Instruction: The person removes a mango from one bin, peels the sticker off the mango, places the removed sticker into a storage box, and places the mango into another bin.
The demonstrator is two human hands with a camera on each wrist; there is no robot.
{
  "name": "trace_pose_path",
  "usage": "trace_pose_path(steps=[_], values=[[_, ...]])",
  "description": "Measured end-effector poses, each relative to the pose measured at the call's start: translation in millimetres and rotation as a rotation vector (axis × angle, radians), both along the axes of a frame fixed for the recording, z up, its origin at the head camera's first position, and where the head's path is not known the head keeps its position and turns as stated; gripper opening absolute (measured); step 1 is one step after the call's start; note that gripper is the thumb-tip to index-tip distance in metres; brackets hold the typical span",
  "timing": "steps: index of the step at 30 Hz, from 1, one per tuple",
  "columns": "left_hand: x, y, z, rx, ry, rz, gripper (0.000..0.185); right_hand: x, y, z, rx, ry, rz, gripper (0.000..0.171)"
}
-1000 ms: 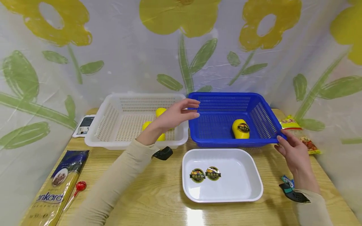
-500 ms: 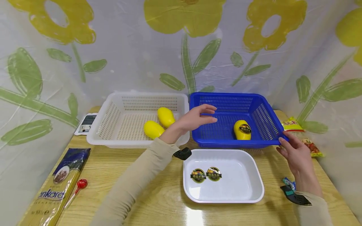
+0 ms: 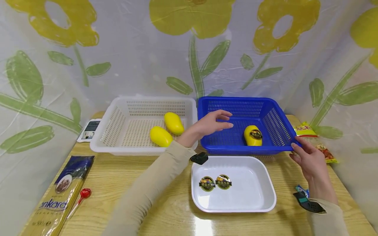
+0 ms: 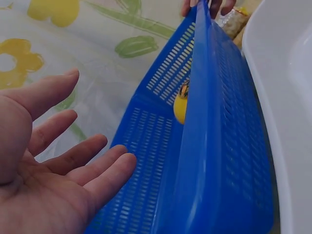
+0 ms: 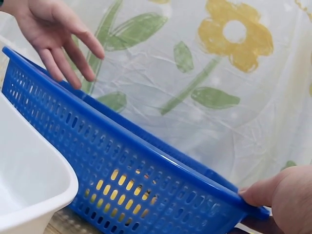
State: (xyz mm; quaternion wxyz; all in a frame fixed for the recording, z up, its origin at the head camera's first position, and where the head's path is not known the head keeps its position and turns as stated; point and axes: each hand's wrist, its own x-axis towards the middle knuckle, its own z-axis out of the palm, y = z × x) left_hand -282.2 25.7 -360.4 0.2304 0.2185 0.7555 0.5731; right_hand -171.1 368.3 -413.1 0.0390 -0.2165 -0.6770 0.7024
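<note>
My left hand (image 3: 214, 124) hangs over the left part of the blue basket (image 3: 227, 150), fingers spread and relaxed, holding nothing. In the left wrist view its palm (image 4: 46, 195) faces up beside the basket's wall. My right hand (image 3: 310, 159) pinches the basket's front right corner, thumb on top of the rim and fingers beneath. Inside the blue basket lies a yellow mango (image 3: 252, 136) with a dark round sticker. Two plain yellow mangoes (image 3: 160, 136) lie in the white basket (image 3: 124, 150) to the left, close to my left forearm.
A white tray (image 3: 248, 208) with two round stickers (image 3: 223, 182) stands in front of the blue basket. At left are a pasta pack (image 3: 60, 196), a red lollipop (image 3: 85, 193) and a white packet (image 3: 89, 130). Snack bags (image 3: 305, 130) lie at the right edge. A flowered curtain hangs behind.
My left hand has moved right, from the gap between the baskets to over the blue basket, uncovering the mangoes in the white one. My right hand keeps its hold on the corner.
</note>
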Motion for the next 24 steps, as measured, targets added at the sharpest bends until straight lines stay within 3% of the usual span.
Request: trace_pose_path(steps=[12, 17, 24], values=[[-26.6, 63, -8.3, -0.016, -0.114, 0.075, 0.045, 0.3, 0, 1.1, 0.015, -0.045, -0.021, 0.078], [-29.0, 83, -18.4, -0.061, -0.156, 0.125, 0.043, 0.3, -1, 0.3, 0.041, -0.045, -0.017, 0.078], [-25.1, 91, -31.6, -0.092, -0.201, 0.127, 0.043, -1.0, -2, 1.4, 0.059, -0.049, -0.024, 0.074]])
